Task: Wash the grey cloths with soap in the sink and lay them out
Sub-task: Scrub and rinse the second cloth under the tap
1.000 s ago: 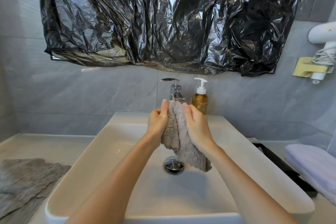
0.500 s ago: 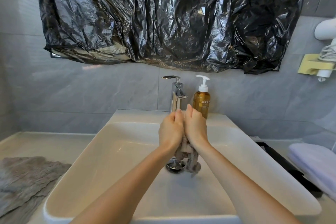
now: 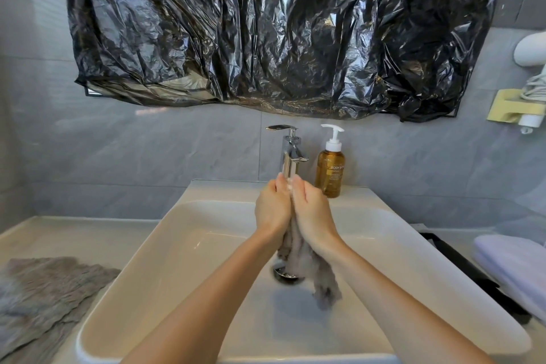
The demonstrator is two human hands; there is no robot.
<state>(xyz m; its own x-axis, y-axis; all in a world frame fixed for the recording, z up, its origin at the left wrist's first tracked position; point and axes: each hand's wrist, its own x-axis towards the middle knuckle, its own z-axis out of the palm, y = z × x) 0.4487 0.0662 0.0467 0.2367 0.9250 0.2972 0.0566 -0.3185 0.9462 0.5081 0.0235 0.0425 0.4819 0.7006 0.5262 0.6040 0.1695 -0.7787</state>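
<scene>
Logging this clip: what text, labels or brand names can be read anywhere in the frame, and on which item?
"BODY SO": on the soap bottle; the rest of the word curves out of view round its side.
Smaller lines below it on the same label: too blurred to read.
No other text shows.

At frame centre, the left hand point(image 3: 273, 207) and right hand point(image 3: 313, 211) squeeze a bunched grey cloth point(image 3: 323, 289) between them, its tail hanging over the sink point(image 3: 189, 233). The tap point(image 3: 291, 154) and soap bottle point(image 3: 330, 173) stand behind. A flat grey cloth point(image 3: 44, 292) lies lower left.
</scene>
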